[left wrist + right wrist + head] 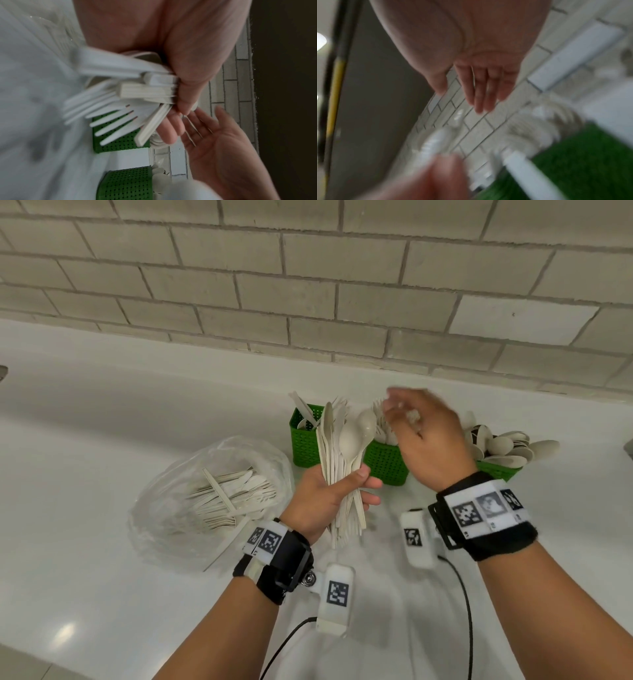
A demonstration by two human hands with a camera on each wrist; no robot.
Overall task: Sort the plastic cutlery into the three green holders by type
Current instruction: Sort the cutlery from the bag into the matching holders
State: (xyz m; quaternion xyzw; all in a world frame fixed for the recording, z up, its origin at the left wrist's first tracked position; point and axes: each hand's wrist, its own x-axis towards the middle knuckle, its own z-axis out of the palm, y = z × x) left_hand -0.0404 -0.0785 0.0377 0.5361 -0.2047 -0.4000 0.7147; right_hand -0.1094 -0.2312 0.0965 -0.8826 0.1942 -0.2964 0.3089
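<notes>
A mixed bundle of cream plastic cutlery (342,470) is gripped by the left hand (322,501) near the three green woven holders (386,462). The right hand (424,440) is held relaxed, empty. Light, stiff, slick pieces are best pinched at the handles.

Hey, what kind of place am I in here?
Probably a kitchen or a break-room counter: a smooth white countertop against a wall of pale brick-laid tiles, with green holders of disposable cutlery standing on it.
</notes>
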